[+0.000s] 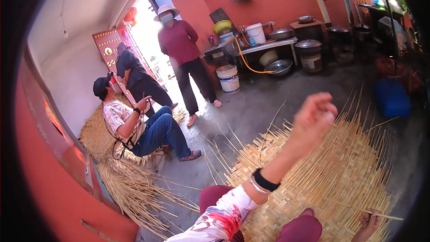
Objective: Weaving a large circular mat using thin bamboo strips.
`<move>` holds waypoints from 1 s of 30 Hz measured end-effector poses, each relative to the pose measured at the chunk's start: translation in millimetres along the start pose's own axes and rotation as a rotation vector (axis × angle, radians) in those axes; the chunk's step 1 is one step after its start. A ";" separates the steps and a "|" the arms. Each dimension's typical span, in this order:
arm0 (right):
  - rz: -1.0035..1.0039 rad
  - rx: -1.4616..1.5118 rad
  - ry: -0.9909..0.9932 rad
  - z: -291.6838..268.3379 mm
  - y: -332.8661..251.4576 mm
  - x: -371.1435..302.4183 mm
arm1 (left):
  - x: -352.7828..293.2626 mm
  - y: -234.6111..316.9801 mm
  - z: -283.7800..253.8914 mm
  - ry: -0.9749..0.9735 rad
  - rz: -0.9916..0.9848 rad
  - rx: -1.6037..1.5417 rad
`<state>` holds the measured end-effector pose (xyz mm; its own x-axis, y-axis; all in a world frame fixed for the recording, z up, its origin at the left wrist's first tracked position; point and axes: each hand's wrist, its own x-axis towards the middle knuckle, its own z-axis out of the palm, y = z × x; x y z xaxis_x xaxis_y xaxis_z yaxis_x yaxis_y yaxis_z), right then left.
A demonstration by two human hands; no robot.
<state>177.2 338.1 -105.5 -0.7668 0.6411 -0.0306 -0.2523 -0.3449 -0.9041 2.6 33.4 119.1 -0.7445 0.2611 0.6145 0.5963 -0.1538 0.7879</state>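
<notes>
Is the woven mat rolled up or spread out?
Spread out: the mat lies across the floor, loose strips fanning from its edge.

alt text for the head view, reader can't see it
Left hand raised over a fringed woven mat, right hand holding a thin strip. Beyond, one person sits; a person in maroon and another in dark clothes stand near a bright doorway.

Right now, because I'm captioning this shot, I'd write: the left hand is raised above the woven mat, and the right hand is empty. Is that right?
Not quite: the right hand isn't empty. It holds a thin pale strip, as the head view shows at lower right. The left hand is indeed raised above the woven mat.
</notes>
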 end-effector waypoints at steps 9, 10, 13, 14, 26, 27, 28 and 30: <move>0.043 0.315 -0.013 -12.6 5.5 -17.3 | 54.3 141.2 -134.9 0.759 0.249 0.018; 0.042 0.316 -0.003 -15.3 5.5 -17.6 | 52.1 149.9 -146.4 0.777 0.301 0.071; 0.029 0.346 -0.020 -21.8 2.7 -24.3 | 57.8 173.8 -170.9 0.708 0.376 0.312; 0.063 0.339 -0.021 -22.4 0.6 -27.2 | 57.8 181.7 -173.7 0.780 0.404 0.330; -0.146 0.124 -0.086 24.9 -35.6 -61.9 | -43.0 133.9 -60.0 -0.328 0.330 0.781; -0.147 0.097 -0.162 31.9 -41.4 -67.8 | -55.3 111.7 -40.5 -0.429 0.244 0.791; -0.230 0.069 -0.178 39.6 -47.7 -73.2 | -65.4 89.3 -24.4 -0.491 0.281 0.737; -0.208 0.093 -0.266 54.7 -60.6 -84.8 | -87.8 53.1 -0.7 -0.593 0.097 0.600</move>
<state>225.3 267.1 -24.8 -0.8170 0.5076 0.2737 -0.4630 -0.2946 -0.8360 99.4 1.6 107.0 -0.5010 0.7551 0.4229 0.8323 0.2865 0.4746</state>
